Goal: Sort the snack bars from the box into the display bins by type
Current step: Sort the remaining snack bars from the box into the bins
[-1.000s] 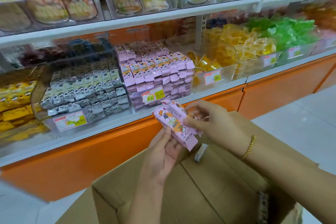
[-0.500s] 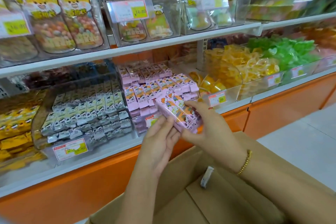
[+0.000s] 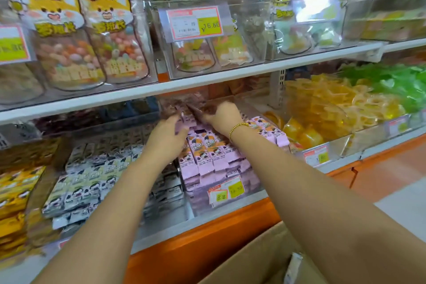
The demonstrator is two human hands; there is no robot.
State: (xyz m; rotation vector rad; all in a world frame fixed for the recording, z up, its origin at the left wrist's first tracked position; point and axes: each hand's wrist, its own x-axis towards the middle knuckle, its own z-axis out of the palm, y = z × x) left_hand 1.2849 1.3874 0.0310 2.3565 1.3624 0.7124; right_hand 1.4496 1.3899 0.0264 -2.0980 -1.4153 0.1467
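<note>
**Fig.** L hand (image 3: 168, 132): fingers curl round pink snack bars (image 3: 185, 121) at rear of display bin (image 3: 202, 205); R hand (image 3: 222, 119) alongside, grip unclear. Bars prob. light, slick-wrapped, crushable: hold across long sides.

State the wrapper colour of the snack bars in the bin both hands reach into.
Pale lilac snack bars, with orange-and-dark print; seen best in the head view.

Glossy plastic snack bars (image 3: 202, 154), cardboard box (image 3: 260, 258).
</note>
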